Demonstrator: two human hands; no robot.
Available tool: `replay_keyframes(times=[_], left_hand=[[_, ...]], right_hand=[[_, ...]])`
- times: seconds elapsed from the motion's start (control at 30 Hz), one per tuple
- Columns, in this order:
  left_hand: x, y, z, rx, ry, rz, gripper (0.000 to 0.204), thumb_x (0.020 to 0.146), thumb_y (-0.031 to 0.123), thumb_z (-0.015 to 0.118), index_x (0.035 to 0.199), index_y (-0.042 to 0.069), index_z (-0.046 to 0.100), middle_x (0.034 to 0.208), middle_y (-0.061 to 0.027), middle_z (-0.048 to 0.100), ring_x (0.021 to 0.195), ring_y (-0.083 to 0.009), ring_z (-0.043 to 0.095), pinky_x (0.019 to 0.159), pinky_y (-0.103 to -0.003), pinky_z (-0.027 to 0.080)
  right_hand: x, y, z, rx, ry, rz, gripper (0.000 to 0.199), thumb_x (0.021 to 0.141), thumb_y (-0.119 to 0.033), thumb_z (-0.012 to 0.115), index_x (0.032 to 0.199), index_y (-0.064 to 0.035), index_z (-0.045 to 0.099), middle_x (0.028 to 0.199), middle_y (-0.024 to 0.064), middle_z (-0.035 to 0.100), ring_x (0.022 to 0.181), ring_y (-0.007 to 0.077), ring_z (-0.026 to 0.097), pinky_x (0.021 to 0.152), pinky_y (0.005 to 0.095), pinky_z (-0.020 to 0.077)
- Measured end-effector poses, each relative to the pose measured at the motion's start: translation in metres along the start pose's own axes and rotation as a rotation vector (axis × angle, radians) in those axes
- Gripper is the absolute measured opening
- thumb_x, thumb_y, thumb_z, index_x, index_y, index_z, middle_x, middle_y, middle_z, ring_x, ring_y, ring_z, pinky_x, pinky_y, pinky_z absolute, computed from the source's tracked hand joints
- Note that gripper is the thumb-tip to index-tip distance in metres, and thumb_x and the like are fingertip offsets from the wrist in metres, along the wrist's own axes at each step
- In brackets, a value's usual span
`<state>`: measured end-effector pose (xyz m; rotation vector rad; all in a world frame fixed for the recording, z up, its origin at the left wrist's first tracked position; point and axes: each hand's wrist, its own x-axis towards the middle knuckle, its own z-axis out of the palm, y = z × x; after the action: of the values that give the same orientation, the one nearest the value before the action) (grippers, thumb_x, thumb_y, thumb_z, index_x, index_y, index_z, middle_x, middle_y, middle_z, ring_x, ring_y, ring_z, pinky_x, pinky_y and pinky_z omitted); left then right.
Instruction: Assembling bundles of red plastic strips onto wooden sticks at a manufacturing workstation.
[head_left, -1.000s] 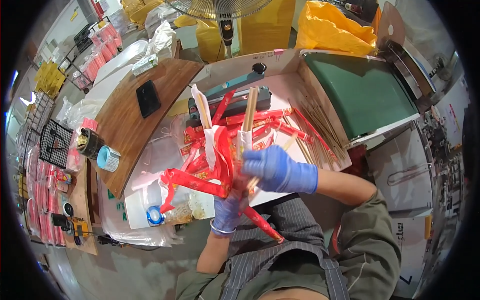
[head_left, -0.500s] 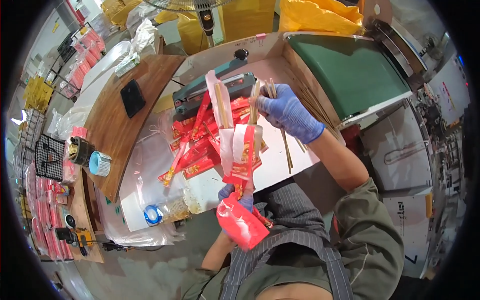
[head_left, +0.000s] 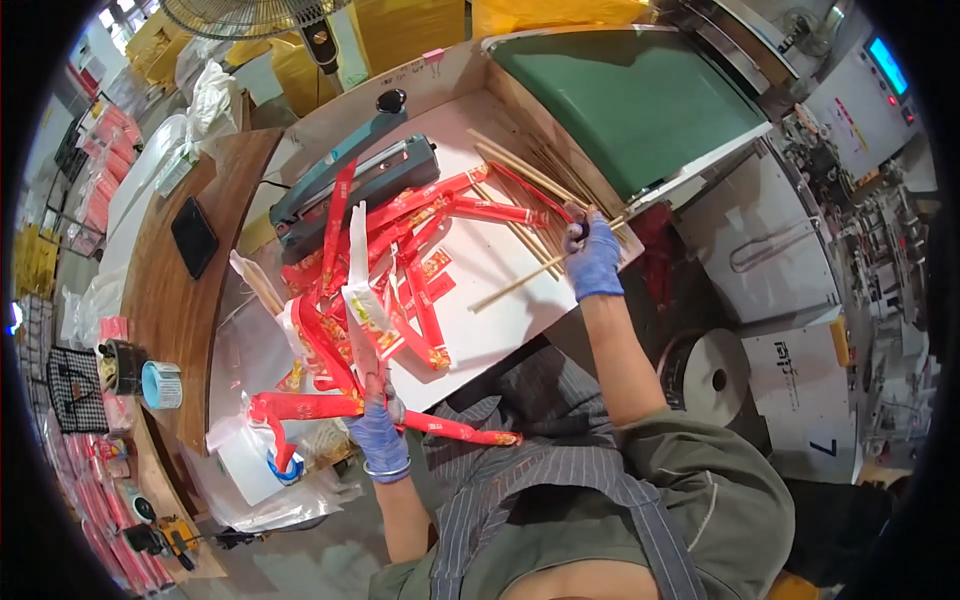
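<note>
Red paper sleeves [head_left: 350, 300] fan up from the gloved left hand [head_left: 378, 432], which grips their bunched lower ends and hides them. The right hand [head_left: 594, 262], also gloved, closes on wooden chopsticks [head_left: 520, 283] lying on the white tabletop [head_left: 500, 310]; its fingertips are hard to make out.

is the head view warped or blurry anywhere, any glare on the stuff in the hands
Head view: strong fisheye, black corners, the green conveyor belt edges bow toward the rim. Centre is fairly sharp: the left hand with its long red paper sleeves and the right hand on the thin wooden chopsticks read clearly; only a mild sheen, no hard glare.
</note>
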<state>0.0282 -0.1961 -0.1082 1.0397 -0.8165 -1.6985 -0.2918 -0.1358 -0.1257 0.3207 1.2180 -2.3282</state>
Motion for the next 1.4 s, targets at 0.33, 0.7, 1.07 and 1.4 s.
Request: replay_keyframes(times=[0.33, 0.7, 1.07, 1.4], left_hand=[[0.0, -0.009, -0.022, -0.044, -0.007, 0.031, 0.015, 0.078, 0.015, 0.056, 0.089, 0.006, 0.05, 0.057, -0.0003, 0.045, 0.032, -0.0057, 0.032, 0.029, -0.02, 0.025], [-0.006, -0.003, -0.06, -0.146, -0.005, -0.046, 0.032, 0.077, 0.005, 0.055, 0.107, 0.002, 0.043, 0.049, 0.0053, 0.034, 0.036, -0.0033, 0.029, 0.036, -0.018, 0.027], [-0.021, -0.006, -0.092, -0.508, 0.004, -0.122, 0.025, 0.084, 0.028, 0.048, 0.065, 0.012, 0.045, 0.054, 0.0011, 0.042, 0.041, -0.0106, 0.039, 0.039, -0.024, 0.033], [-0.002, 0.015, -0.04, -0.389, -0.117, -0.252, 0.039, 0.08, 0.036, 0.051, 0.107, 0.009, 0.044, 0.103, -0.0173, 0.051, 0.075, -0.0226, 0.056, 0.057, -0.03, 0.048]], right_hand=[[0.062, -0.003, 0.01, 0.815, 0.242, 0.166, 0.035, 0.076, -0.032, 0.039, 0.078, 0.0007, 0.051, 0.071, 0.0102, 0.055, 0.055, 0.0236, 0.051, 0.051, 0.0293, 0.0456], [-0.015, 0.135, 0.103, -0.078, -1.085, 0.341, 0.014, 0.082, -0.012, 0.046, 0.086, 0.0007, 0.049, 0.085, 0.0108, 0.054, 0.074, 0.0195, 0.055, 0.069, 0.0292, 0.048], [-0.027, 0.213, 0.196, -0.49, -0.471, 0.424, 0.014, 0.076, -0.015, 0.057, 0.067, -0.0092, 0.048, 0.054, 0.0029, 0.048, 0.04, 0.0127, 0.045, 0.034, 0.0233, 0.0369], [-0.114, 0.1, 0.167, -0.138, -1.076, 0.353, 0.011, 0.084, -0.017, 0.047, 0.087, -0.0069, 0.046, 0.072, 0.0053, 0.055, 0.053, 0.0098, 0.051, 0.047, 0.022, 0.045]])
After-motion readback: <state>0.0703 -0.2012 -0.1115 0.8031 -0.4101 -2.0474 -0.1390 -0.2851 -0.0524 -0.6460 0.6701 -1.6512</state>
